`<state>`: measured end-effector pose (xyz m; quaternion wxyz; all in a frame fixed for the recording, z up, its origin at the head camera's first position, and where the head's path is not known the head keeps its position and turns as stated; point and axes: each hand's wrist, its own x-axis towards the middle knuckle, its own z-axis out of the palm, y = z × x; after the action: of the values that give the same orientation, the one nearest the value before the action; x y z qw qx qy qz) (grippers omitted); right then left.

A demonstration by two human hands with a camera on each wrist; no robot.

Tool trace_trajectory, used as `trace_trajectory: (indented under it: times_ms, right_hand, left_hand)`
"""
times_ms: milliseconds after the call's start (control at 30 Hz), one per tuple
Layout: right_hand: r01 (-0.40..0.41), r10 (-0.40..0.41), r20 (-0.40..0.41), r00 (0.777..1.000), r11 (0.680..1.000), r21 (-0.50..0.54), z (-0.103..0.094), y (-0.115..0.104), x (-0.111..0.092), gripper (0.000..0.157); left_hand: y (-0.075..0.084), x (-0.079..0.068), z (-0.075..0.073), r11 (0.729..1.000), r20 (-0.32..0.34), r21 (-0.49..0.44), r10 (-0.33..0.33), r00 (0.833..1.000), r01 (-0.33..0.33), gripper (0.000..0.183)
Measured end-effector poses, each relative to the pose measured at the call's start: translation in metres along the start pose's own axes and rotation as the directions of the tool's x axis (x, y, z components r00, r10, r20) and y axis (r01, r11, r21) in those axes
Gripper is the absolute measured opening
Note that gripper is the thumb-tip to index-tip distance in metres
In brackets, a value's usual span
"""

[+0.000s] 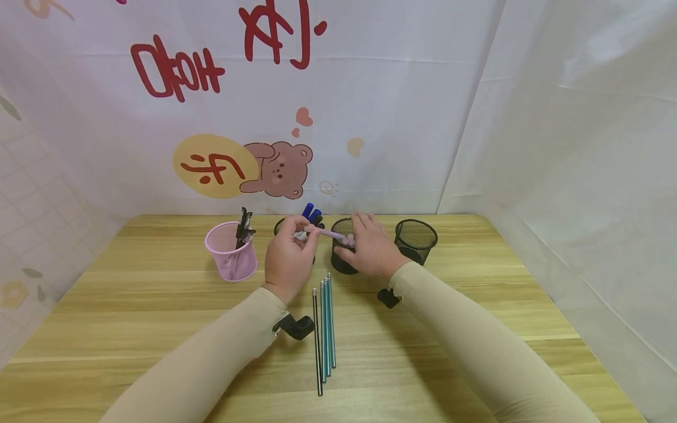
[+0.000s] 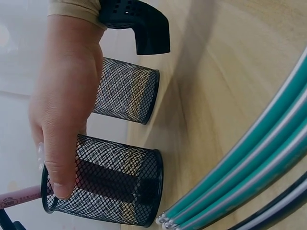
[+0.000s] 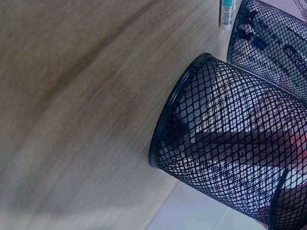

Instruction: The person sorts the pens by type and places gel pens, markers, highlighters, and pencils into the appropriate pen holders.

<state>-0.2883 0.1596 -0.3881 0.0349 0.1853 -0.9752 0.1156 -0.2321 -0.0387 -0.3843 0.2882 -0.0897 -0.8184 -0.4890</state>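
Note:
My left hand (image 1: pixel 290 258) pinches one end of a light purple pen (image 1: pixel 332 234). The pen slants across to the mouth of a black mesh pen cup (image 1: pixel 345 264). Several light purple pen ends (image 1: pixel 349 239) show at that cup's mouth. My right hand (image 1: pixel 375 245) grips the same cup by its rim and side. In the left wrist view, the thumb of my right hand (image 2: pixel 64 120) lies on the outside of the mesh cup (image 2: pixel 115 187). Through the mesh in the right wrist view, a dark-looking pen (image 3: pixel 225 152) shows inside the cup (image 3: pixel 192 100).
A pink mesh cup (image 1: pixel 222 241) with black pens stands at left. Behind my left hand is a black cup with blue pens (image 1: pixel 312 212). Another black mesh cup (image 1: pixel 416 232) stands at right. Several pencils (image 1: pixel 325 329) lie on the wooden table (image 1: pixel 254 364) in front.

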Motion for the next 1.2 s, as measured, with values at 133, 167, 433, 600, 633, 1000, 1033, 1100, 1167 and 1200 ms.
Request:
trace_trajectory:
  times_ms: [133, 167, 433, 600, 633, 1000, 1033, 1100, 1167, 1200]
  right_hand:
    - [0.003, -0.003, 0.004, 1.000, 1.000, -0.005, 0.0004, 0.0006, 0.0001, 0.097]
    - [0.004, -0.004, 0.005, 1.000, 1.000, -0.008, 0.0005, 0.0008, 0.0002, 0.097]
    - [0.014, -0.014, 0.005, 1.000, 1.000, -0.021, 0.0006, 0.0021, 0.0007, 0.097]
    - [0.015, -0.015, 0.002, 1.000, 1.000, -0.015, 0.0008, 0.0018, 0.0009, 0.097]
    - [0.014, -0.014, 0.002, 1.000, 1.000, -0.012, 0.0008, 0.0017, 0.0009, 0.097]
    - [0.018, -0.018, 0.011, 1.000, 1.000, -0.002, -0.0009, 0.0014, 0.0001, 0.097]
    - [0.018, -0.018, 0.012, 1.000, 1.000, 0.000, -0.0011, 0.0012, -0.0001, 0.097]
    - [0.017, -0.017, 0.014, 1.000, 1.000, 0.000, -0.0014, 0.0010, -0.0002, 0.097]
    - [0.016, -0.016, 0.016, 1.000, 1.000, -0.001, -0.0016, 0.0010, -0.0001, 0.097]
    - [0.015, -0.015, 0.015, 1.000, 1.000, 0.000, -0.0015, 0.0012, -0.0001, 0.098]
  left_hand:
    - [-0.0003, -0.0015, 0.0008, 1.000, 0.007, 0.009, 0.000, 1.000, 0.000, 0.018]
    - [-0.0003, -0.0018, 0.0008, 1.000, 0.008, 0.011, 0.003, 1.000, -0.003, 0.018]
    - [0.0000, -0.0032, 0.0010, 0.999, 0.020, 0.020, 0.026, 0.999, -0.027, 0.017]
    - [-0.0004, -0.0027, 0.0017, 0.999, 0.037, 0.033, 0.030, 0.999, -0.032, 0.015]
    - [-0.0004, -0.0026, 0.0018, 0.999, 0.038, 0.037, 0.034, 0.999, -0.035, 0.015]
    - [0.0013, -0.0037, 0.0020, 0.997, 0.037, 0.059, 0.051, 0.998, -0.053, 0.015]
    - [0.0018, -0.0042, 0.0012, 0.997, 0.043, 0.061, 0.050, 0.998, -0.053, 0.015]
    - [0.0023, -0.0055, -0.0004, 0.996, 0.060, 0.066, 0.050, 0.997, -0.054, 0.017]
    - [0.0034, -0.0073, -0.0027, 0.996, 0.087, 0.071, 0.047, 0.995, -0.053, 0.018]
    - [0.0038, -0.0084, -0.0039, 0.996, 0.106, 0.075, 0.044, 0.993, -0.052, 0.019]
